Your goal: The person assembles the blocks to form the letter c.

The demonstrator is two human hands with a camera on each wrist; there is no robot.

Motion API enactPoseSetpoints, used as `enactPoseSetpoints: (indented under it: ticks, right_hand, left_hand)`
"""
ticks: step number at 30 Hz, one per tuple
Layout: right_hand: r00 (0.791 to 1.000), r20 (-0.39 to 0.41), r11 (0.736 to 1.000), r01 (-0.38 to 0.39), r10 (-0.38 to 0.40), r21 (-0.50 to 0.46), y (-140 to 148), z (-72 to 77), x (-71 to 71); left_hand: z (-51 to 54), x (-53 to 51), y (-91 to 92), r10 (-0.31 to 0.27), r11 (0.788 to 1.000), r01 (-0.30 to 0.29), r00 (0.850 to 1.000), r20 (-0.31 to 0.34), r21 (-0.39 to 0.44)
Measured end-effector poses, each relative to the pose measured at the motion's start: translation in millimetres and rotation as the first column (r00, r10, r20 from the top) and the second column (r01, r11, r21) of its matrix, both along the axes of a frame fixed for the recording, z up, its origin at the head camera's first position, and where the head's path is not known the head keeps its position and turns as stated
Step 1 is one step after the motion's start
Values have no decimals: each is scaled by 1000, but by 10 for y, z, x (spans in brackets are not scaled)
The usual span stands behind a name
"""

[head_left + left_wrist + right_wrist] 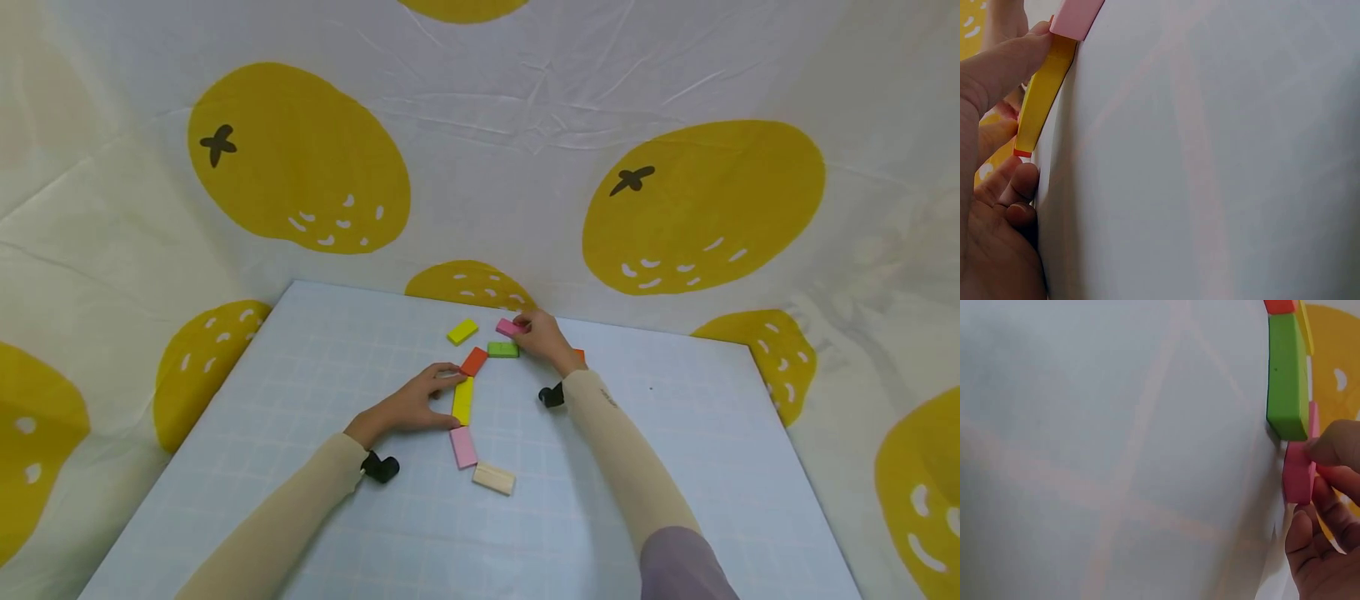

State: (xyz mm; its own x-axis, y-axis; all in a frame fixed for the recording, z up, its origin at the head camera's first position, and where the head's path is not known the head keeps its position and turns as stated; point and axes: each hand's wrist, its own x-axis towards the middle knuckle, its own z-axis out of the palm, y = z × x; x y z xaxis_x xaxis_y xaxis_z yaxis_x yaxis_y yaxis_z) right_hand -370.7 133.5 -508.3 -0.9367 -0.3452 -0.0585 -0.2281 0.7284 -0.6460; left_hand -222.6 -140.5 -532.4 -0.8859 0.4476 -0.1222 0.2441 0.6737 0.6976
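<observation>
Pinching pink block [1298,475] with right fingers [1340,446], yellow block [462,402] with left fingers [1010,65], wooden block [493,478] head view only

The person's left arm [288,508] reaches forward, left hand [411,405] holding thumb and index finger apart in a wide pinch; the right arm [630,467] extends farther, right hand [545,340] pinching with thumb and fingers.

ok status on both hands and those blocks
Right hand grips darker pink block. Left hand holds the row's yellow block. Green block close beside darker pink block.
</observation>
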Motion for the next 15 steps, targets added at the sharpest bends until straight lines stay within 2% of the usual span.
enactPoseSetpoints:
  ticks: [6, 11, 15]
  right_hand:
    - [998, 33, 997, 48, -46, -53, 82, -34, 20]
    - [992, 90, 988, 99, -89, -118, 65, -70, 46]
    - [988, 106, 980, 128, -113, -150, 41, -75, 54]
  left_hand:
    - [12, 6, -13, 0, 1000, 0, 1000, 0, 0]
    - [32, 7, -14, -4, 1000, 4, 1000, 5, 2]
    - [40, 8, 4, 1, 1000, -1, 1000, 12, 5]
